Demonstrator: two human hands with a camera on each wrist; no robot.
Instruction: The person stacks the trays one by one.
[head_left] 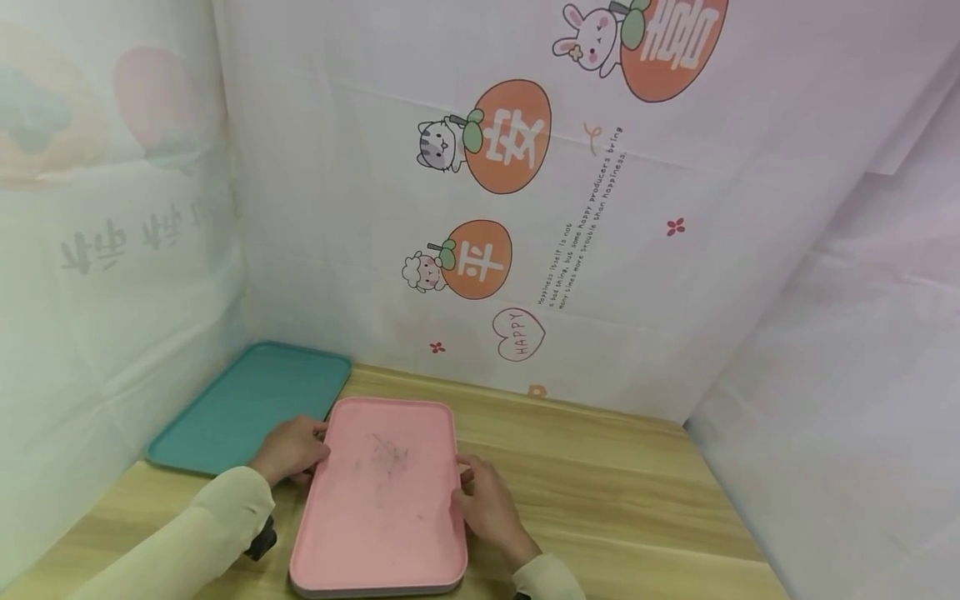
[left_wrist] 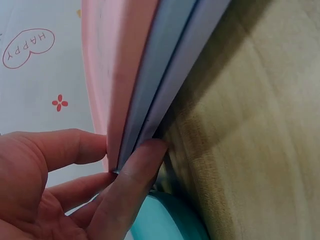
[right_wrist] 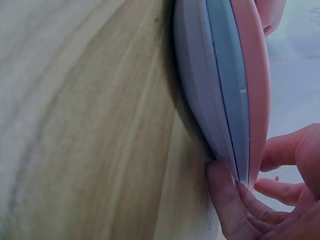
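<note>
Inside white printed cloth walls (head_left: 337,183), a wood-grained table (head_left: 615,492) bears a teal tray (head_left: 251,408) at its far left. Just right of it is a smooth, round-cornered stack (right_wrist: 229,90): a pink tray (head_left: 381,500), rimmed and darkly scuffed, over a blue tray (left_wrist: 159,55) and a lavender tray (left_wrist: 181,65). The left hand (head_left: 294,450) and right hand (head_left: 489,504) grip the stack's opposite long edges.
</note>
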